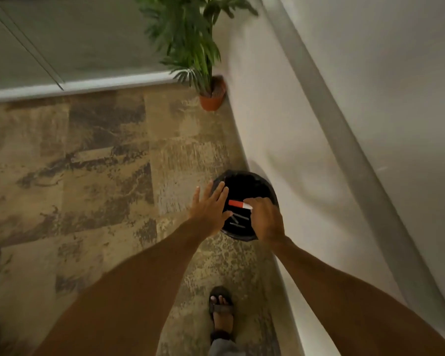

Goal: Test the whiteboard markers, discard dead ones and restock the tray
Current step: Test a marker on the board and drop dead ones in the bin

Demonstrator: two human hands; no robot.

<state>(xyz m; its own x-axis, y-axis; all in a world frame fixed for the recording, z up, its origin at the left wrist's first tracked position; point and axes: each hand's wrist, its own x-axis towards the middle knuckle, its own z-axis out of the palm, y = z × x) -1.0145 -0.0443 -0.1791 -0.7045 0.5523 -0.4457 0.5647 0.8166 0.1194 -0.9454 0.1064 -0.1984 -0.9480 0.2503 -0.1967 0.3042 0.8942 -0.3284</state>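
Observation:
A round black bin point(252, 181) lined with a dark bag stands on the floor against the wall. My right hand point(265, 217) hovers over its mouth and pinches a marker point(238, 204) with a red cap and white barrel, held level above the opening. A few thin dark markers point(238, 220) lie at the bottom of the bin. My left hand point(210, 206) is spread flat with straight fingers over the bin's left rim and holds nothing.
A white wall point(280, 124) runs along the right, with a whiteboard's grey frame point(344, 140) above it. A potted palm point(211, 96) stands in the far corner. The floor is mottled brown carpet point(101, 176). My sandalled foot point(221, 312) is below the bin.

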